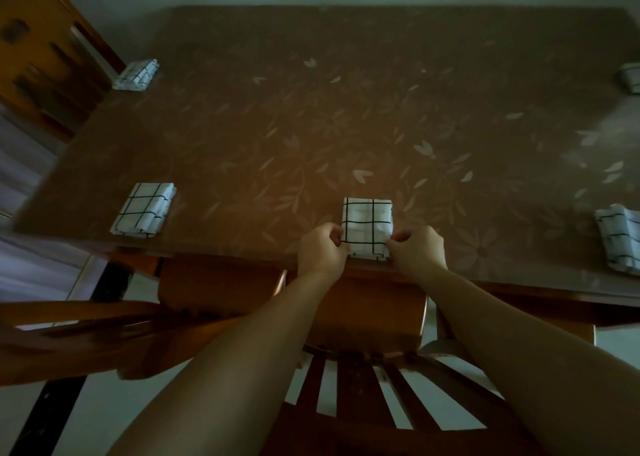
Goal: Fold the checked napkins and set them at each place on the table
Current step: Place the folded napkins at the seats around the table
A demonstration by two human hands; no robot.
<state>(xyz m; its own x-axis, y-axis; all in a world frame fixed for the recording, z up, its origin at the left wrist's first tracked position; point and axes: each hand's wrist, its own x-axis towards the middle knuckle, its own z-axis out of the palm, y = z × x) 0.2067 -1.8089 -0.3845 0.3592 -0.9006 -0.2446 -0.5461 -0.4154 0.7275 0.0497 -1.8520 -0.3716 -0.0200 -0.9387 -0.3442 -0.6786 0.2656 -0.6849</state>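
While both arms reach forward over a wooden chair (363,379), the left hand (322,249) and the right hand (417,251) hold one folded checked napkin (367,225) at the near edge of the table (346,109). The fingers (334,235) of the left hand are curled and pinch the near left side of this napkin, and the right hand pinches its near right side in the same way. The napkin lies flat between the two hands, and its near edge reaches just to the table edge. Well to the left of the fingers, a second folded napkin (143,209) lies on the table, and a third one (136,74) lies far beyond it, beside another chair (45,57). Well to the right of the fingers a fourth napkin (620,239) lies, and a fifth (631,77) is far beyond it, cut by the picture's edge.
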